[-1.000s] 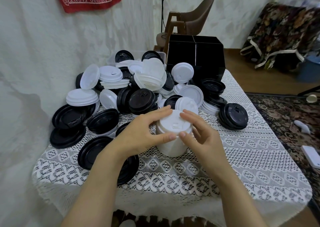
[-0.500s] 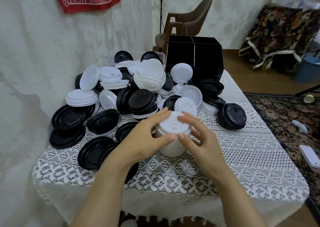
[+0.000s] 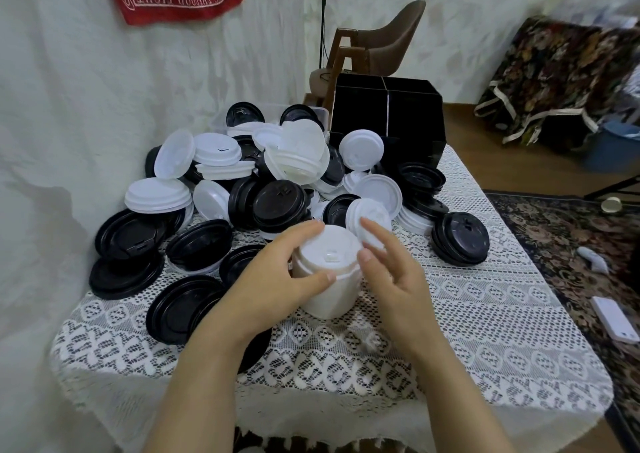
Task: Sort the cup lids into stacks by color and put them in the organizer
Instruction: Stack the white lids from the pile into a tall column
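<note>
Free room: bare lace tablecloth (image 3: 502, 314) along the right side and near edge. Blocked: heap of black and white lids (image 3: 277, 189) fills the left and far table up to the wall (image 3: 69, 106). Organizer (image 3: 388, 113) stands behind the heap, with the black lid stack (image 3: 460, 241) on its right flank. White lid stack (image 3: 332, 297) mid-table, gripped by left hand (image 3: 277, 279); right hand (image 3: 391, 279) spread just beside it.

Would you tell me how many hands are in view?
2. The left hand grips the white lid stack from its left; the right hand hovers close at its right. None seems hidden.
</note>
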Demonstrator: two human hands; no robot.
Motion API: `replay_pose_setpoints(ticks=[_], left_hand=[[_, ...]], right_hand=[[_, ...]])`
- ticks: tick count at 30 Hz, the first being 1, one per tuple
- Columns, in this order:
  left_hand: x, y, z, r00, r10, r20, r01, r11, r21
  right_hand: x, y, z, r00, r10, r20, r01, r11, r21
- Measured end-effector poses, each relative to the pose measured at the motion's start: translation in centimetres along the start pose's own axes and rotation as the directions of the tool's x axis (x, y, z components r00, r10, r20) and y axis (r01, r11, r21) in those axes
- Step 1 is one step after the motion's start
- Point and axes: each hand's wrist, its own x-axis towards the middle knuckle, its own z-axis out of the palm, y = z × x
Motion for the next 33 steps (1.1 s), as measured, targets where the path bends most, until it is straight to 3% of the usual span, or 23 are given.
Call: replay_pose_setpoints(ticks=[2,4,6,11,13,16,21,25,28,31,33], left_hand=[[0.0,-0.1,0.0,1.000,0.003,0.002,-0.003,1.000,-0.023],[0.0,-0.4,0.0,1.000,0.010,0.009,-0.010,0.999,-0.043],[0.1,-0.6,0.0,1.000,0.016,0.014,-0.015,0.997,-0.071],[0.1,-0.7,0.1,0.999,0.032,0.017,-0.031,0.995,-0.091],[0.1,-0.6,0.1,0.999,0.039,0.013,-0.038,0.995,-0.094],[0.0,-0.6,0.2,0.999,0.036,0.009,-0.035,0.996,-0.082],[-0.1,-0.7,0.1,0.999,0.050,0.011,-0.049,0.997,-0.064],[-0.1,-0.6,0.1,0.999,0.052,0.009,-0.052,0.997,-0.061],[-0.1,-0.8,0.0,0.998,0.053,0.019,-0.052,0.997,-0.064],[0.0,-0.8,0.0,0.998,0.053,0.018,-0.051,0.997,-0.064],[0.0,-0.7,0.0,0.999,0.052,0.016,-0.051,0.997,-0.058]], right_hand=[[1.1,0.7,-0.5,0.983,-0.061,-0.172,0.039,0.990,-0.132],[2.4,1.5,-1.1,0.971,-0.103,-0.216,0.023,0.939,-0.343],[3.3,2.3,-1.4,0.983,-0.101,-0.151,0.009,0.855,-0.518],[3.8,2.8,-1.3,0.996,0.000,0.094,0.069,0.685,-0.725],[3.9,2.7,-1.3,0.996,-0.003,0.094,0.071,0.672,-0.737],[4.1,2.8,-1.3,0.999,-0.046,-0.021,0.021,0.746,-0.666],[4.0,2.6,-1.4,0.972,-0.187,-0.143,0.052,0.762,-0.645],[3.7,1.8,-2.1,0.971,-0.071,-0.227,-0.029,0.913,-0.407],[3.0,0.7,-3.9,0.987,-0.010,-0.163,-0.059,0.910,-0.410],[2.0,-0.6,-6.0,0.995,0.086,0.048,-0.039,0.794,-0.607],[1.4,-0.6,-6.7,0.964,0.212,0.158,-0.039,0.706,-0.707]])
